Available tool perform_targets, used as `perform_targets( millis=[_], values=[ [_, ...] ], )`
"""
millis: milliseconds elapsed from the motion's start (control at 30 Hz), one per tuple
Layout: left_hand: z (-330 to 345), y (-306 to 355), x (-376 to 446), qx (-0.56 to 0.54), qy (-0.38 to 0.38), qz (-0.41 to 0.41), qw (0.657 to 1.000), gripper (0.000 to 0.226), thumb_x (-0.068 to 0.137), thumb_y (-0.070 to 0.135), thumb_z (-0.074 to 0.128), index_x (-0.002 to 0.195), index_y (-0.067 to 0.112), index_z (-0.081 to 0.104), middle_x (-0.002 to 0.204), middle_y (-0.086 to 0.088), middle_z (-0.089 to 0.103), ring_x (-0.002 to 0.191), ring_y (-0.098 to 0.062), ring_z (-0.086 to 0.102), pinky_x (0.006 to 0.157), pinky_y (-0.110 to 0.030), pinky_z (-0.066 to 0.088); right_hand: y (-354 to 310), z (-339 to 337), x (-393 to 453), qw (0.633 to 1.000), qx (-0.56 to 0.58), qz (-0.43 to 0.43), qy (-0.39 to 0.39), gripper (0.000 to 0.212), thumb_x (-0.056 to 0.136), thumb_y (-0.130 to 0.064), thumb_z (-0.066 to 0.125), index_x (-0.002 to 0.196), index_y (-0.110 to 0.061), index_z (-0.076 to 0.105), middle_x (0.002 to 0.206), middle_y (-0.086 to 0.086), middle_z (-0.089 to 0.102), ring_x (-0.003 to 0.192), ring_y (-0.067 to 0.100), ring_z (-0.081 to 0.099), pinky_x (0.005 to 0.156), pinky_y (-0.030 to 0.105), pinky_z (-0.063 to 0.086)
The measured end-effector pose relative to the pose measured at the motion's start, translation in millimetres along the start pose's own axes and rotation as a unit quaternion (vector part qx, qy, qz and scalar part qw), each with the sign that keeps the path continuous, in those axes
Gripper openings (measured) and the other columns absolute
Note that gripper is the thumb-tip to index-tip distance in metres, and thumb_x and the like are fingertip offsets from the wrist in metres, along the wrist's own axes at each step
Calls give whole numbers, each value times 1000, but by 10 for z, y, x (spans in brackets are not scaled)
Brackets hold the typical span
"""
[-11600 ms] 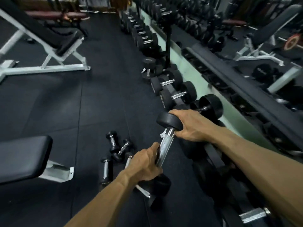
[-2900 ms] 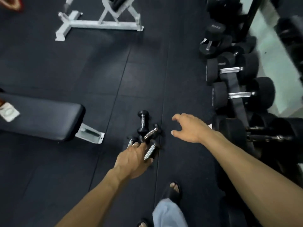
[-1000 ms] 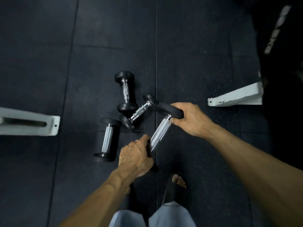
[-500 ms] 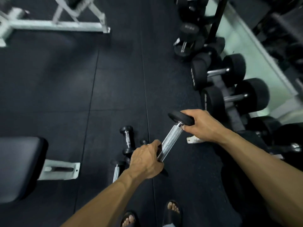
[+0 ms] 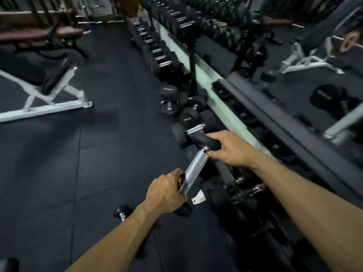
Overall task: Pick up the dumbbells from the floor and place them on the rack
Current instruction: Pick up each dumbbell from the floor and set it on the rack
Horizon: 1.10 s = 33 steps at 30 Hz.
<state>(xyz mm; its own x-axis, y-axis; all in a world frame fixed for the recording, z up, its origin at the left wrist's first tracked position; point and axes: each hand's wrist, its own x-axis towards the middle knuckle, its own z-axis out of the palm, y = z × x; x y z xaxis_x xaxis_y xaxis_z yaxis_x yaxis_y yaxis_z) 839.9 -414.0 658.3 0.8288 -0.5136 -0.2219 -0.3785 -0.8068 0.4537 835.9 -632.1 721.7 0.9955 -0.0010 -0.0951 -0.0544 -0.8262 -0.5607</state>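
1. A person looks down at their own two bare arms in a dim gym with black rubber floor [image 5: 59,173]. Both hands carry one small dumbbell [image 5: 196,166], lifted clear of the floor and slanted from lower left to upper right.

2. The left hand [image 5: 167,195] is curled round the lower end of the bright knurled handle, covering most of the near black head. The right hand [image 5: 229,150] wraps over the far black head, fingers bent around its rim. Both hands are clamped on the dumbbell.

3. The dumbbell rack [image 5: 231,179] runs along the right side, low and dark, beside a pale green wall base. Larger black dumbbells [image 5: 188,116] sit on it further ahead. The carried dumbbell hangs just over the rack's near edge, its upper head close to one of the larger dumbbells.

4. The step in hand appears to be the carry to the rack: the dumbbell is off the floor but not yet set down.

5. The next move likely calls for finding a free slot, levelling the handle so each head meets a rail, and lowering without trapping fingers. The lower rack is in deep shadow, so an open slot is hard to make out.

6. At least one more small dumbbell [image 5: 120,212] lies on the floor beside the left forearm, so work remains. A white-framed workout bench [image 5: 49,91] stands at far left.
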Motion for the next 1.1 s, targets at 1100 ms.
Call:
perform_targets(
  millis=[1100],
  values=[
    [1959, 3918, 1476, -74, -240, 125, 960, 37, 67, 26, 81, 96, 23, 57, 87, 5, 63, 86, -16, 60, 69, -25, 44, 3722, -2082, -1848, 957, 18, 289, 15, 14, 83, -10, 69, 85, -24, 68, 82, 2, 70, 80, 18, 68, 78, 38, 56]
  ],
)
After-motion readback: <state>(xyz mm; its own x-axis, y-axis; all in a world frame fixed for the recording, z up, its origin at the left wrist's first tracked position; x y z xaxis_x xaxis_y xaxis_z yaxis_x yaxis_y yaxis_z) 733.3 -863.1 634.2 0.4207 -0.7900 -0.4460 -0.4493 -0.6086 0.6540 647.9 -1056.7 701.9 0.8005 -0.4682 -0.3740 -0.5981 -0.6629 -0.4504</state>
